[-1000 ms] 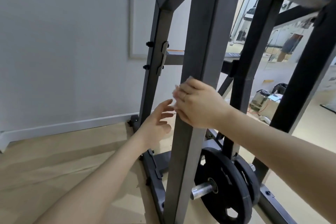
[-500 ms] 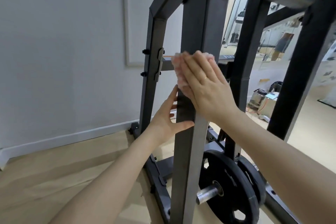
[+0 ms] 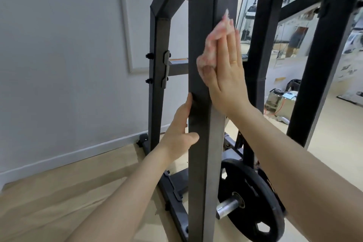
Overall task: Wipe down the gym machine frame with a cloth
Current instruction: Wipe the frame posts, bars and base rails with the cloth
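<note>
The wipe is mid-stroke on the near upright post [image 3: 204, 104] of the frame. The right hand [image 3: 227, 76], fingers straight, presses a pale pink cloth [image 3: 211, 45] flat against the post; the cloth shows past its fingertips. Below it, the left hand [image 3: 180, 133] braces the post, fingers relaxed. Next, I judge, steady pressure is needed toward the unwiped stretch above the fingertips.

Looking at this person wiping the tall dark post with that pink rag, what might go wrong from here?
The crumpled pink cloth is only pressed flat under the right hand, not gripped, so it might slip off the dark grey steel upright post. The left hand rests against the post's edge below the wiping hand; a downward stroke might bump it. The black round weight plate and its steel peg sit low beside the post, where knuckles may knock them.
</note>
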The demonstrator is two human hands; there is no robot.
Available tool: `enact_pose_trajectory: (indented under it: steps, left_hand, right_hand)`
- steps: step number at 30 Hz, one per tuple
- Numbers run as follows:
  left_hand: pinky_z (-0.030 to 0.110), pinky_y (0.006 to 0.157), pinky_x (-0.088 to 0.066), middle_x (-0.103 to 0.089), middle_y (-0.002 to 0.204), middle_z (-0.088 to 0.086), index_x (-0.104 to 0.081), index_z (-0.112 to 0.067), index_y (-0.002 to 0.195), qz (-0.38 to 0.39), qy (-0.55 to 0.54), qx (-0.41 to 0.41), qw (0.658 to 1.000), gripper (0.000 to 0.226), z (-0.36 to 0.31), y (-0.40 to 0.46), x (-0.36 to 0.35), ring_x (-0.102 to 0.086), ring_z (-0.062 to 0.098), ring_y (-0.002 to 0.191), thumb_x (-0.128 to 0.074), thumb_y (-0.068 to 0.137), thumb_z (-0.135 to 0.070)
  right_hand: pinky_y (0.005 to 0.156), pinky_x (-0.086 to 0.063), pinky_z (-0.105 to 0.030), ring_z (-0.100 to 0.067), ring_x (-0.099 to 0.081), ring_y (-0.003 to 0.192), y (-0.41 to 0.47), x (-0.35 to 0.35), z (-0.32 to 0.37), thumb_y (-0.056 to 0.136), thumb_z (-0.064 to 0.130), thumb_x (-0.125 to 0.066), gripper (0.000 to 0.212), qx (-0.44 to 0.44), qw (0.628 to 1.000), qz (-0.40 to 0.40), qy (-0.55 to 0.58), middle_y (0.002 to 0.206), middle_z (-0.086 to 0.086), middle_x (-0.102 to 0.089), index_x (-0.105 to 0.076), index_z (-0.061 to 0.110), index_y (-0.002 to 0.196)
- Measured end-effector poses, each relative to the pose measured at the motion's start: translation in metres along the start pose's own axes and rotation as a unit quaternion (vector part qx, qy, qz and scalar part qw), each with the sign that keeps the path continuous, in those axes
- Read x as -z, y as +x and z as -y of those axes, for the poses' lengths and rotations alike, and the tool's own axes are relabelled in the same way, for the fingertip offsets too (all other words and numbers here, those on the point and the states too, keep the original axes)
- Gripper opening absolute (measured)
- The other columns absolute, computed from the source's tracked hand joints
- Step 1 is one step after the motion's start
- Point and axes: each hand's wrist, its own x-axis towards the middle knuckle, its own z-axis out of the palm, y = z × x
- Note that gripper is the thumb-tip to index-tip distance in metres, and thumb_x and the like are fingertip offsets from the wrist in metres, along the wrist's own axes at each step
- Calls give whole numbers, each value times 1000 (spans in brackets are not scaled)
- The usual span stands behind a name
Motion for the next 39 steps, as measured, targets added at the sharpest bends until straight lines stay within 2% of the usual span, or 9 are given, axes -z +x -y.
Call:
enact_pose_trajectory:
  steps: [5, 8, 11, 16, 21, 24, 28, 33, 39]
  left_hand:
    - [16, 88, -42, -43, 143, -3, -24, -29, 148, -15, -91, -14, 996, 94, 9, 4, 6, -42, 16, 126, -38, 59, -3]
    - [25, 102, -42, -51, 138, 2, -37, -24, 141, -3, -202, -9, 979, 89, 16, -1, 14, -49, 14, 125, -35, 56, 1]
    - [11, 99, -38, -46, 141, -6, -37, -26, 139, -24, -195, 26, 980, 77, 26, -11, 20, -45, 1, 125, -36, 67, 3]
    - [27, 106, -35, -52, 134, -5, -46, -21, 134, -115, -178, 89, 973, 54, 63, -34, 8, -47, 10, 124, -34, 90, 9]
    - [25, 98, -40, -56, 126, -5, -52, -22, 123, -124, -194, 104, 968, 40, 82, -42, -2, -53, 6, 113, -36, 95, 2]
    - [24, 96, -40, -59, 123, -5, -54, -21, 122, -143, -231, 104, 957, 32, 85, -36, -15, -54, 10, 114, -37, 98, -7]
    - [14, 96, -39, -54, 133, -2, -50, -26, 127, -89, -203, 86, 971, 46, 86, -25, -24, -49, 10, 122, -42, 89, -1]
    - [38, 113, -30, -40, 146, -6, -34, -28, 143, -21, -141, 109, 984, 70, 100, -39, -32, -36, 8, 134, -45, 84, 8]
    - [7, 89, -35, -41, 141, -20, -24, -53, 140, 20, -102, 126, 987, 78, 98, -44, -32, -44, 0, 125, -55, 89, -4]
  right_hand:
    - [121, -7, -45, -37, -9, 146, -59, -6, -12, 103, 33, -29, 58, 37, 992, 90, -81, 153, -30, -16, -18, -5, 146]
    - [118, -16, -41, -32, -33, 139, -112, -3, -17, 102, 24, -32, 44, 203, 951, 172, -157, 146, -19, -40, -44, 3, 139]
    - [113, -19, -34, -28, -60, 117, -87, -7, -12, 103, 20, -19, 56, 271, 926, 189, -180, 118, -13, -67, -72, 4, 108]
    - [117, -6, -34, -30, -34, 137, -98, -28, -7, 90, 16, -47, 45, 161, 921, 195, -298, 143, -16, -47, -54, 5, 133]
    - [98, -30, -45, -37, -53, 106, -162, -27, 3, 83, 35, -54, 36, 323, 759, 423, -376, 107, -15, -61, -71, 7, 100]
    - [102, -34, -43, -30, -62, 112, -110, -23, -5, 80, 30, -64, 25, 365, 803, 318, -347, 105, -5, -71, -77, 16, 94]
    - [116, -13, -32, -32, -52, 124, -80, -28, -16, 91, 18, -51, 33, 203, 917, 169, -298, 125, -13, -63, -67, 7, 118]
    - [115, -13, -40, -30, -51, 125, -154, -21, 1, 97, 30, -39, 44, 280, 858, 250, -351, 130, -8, -61, -63, 9, 126]
    - [120, -11, -40, -28, -17, 141, -104, -20, -12, 96, 10, -54, 60, 129, 976, 71, -159, 149, -10, -24, -25, 19, 148]
